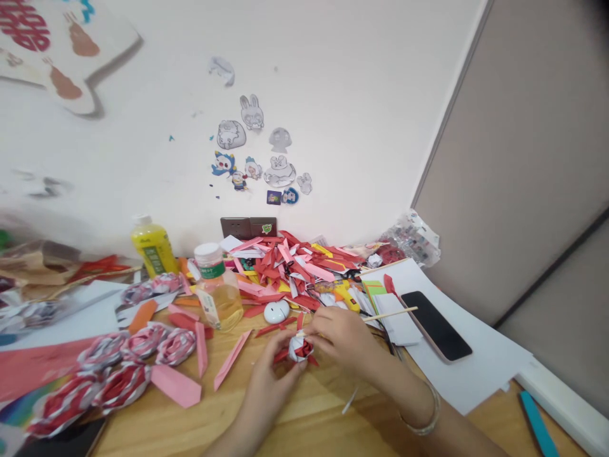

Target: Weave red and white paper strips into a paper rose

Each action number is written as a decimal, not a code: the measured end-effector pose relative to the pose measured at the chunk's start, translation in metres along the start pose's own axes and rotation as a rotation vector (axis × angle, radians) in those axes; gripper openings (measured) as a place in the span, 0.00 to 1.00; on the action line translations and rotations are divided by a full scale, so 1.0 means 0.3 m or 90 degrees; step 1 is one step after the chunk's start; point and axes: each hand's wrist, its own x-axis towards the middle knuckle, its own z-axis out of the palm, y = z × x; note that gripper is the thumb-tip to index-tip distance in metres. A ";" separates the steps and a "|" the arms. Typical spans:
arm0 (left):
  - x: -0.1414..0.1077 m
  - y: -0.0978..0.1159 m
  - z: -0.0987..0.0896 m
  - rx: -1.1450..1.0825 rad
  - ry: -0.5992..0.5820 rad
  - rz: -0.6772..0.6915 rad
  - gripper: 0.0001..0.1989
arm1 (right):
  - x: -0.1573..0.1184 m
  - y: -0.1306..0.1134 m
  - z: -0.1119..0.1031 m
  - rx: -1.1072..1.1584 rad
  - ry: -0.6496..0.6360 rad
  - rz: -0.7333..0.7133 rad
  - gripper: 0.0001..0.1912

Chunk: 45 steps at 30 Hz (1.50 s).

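My left hand [273,371] curls around a small red and white folded-paper flower [299,348], holding it just above the wooden table. My right hand [340,333] reaches over from the right, its fingers bent down against the flower's top. A thin wooden stick [392,313] juts out to the right from behind the right hand; its grip on the stick is partly hidden. Red folded-paper points show under the flower. Just behind the hands lies a white rounded case [276,311]. A pink folded-paper strip [233,359] rests left of my left hand.
Several finished paper roses [121,384] lie at left. Behind are a drink bottle [216,289], a yellow-green bottle [155,246], a heap of folded paper strips [295,266] and a yellow glue gun [347,296]. A phone [436,325] lies on white paper at right.
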 end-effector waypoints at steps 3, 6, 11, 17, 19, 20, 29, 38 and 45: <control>0.000 0.002 0.001 -0.010 0.000 -0.010 0.20 | 0.001 0.003 0.005 0.006 0.003 0.011 0.07; -0.003 0.003 0.002 -0.001 0.002 -0.021 0.22 | 0.002 0.010 0.006 0.025 -0.007 0.007 0.07; -0.004 -0.006 -0.001 0.025 -0.017 -0.009 0.23 | -0.001 0.016 0.000 -0.020 -0.018 -0.046 0.08; -0.002 -0.025 -0.005 0.033 -0.038 -0.007 0.23 | -0.014 0.018 0.017 -0.104 0.005 -0.098 0.08; -0.002 -0.024 -0.004 0.037 -0.041 -0.009 0.23 | -0.015 0.021 0.027 -0.104 0.003 -0.100 0.09; -0.003 -0.022 -0.004 0.038 -0.041 -0.011 0.23 | -0.015 0.022 0.032 -0.102 0.003 -0.099 0.09; -0.008 -0.004 0.001 0.024 -0.027 -0.029 0.24 | -0.018 0.016 0.053 -0.099 0.016 -0.026 0.06; -0.004 0.002 0.002 0.034 -0.011 -0.021 0.24 | -0.025 0.017 0.050 -0.254 -0.004 -0.115 0.02; -0.005 0.011 0.004 0.043 -0.012 -0.024 0.24 | -0.023 0.018 0.042 -0.256 -0.020 -0.113 0.01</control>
